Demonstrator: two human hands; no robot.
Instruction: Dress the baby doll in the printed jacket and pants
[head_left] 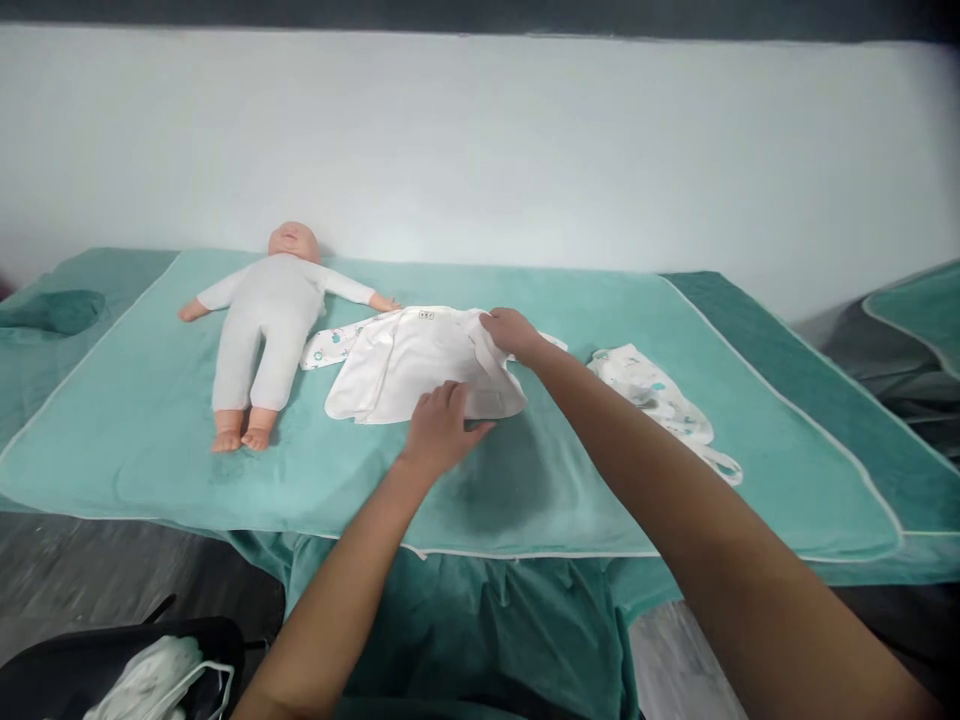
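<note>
A white baby top lies spread out on the green cloth, its inner side showing and its patterned sleeve stretched to the left. My right hand is closed on the upper right edge of the top, partly covering the other sleeve. At the lower hem rests my left hand, fingers flat on the fabric and thumb apart. Left of the top a baby doll in a white body lies face up with arms out, one hand close to the top's upper edge.
The green cloth covers the table and hangs down in front. To the right of my right forearm lies a crumpled patterned garment with a strap. A black chair at lower left holds white fabric. A white wall stands behind.
</note>
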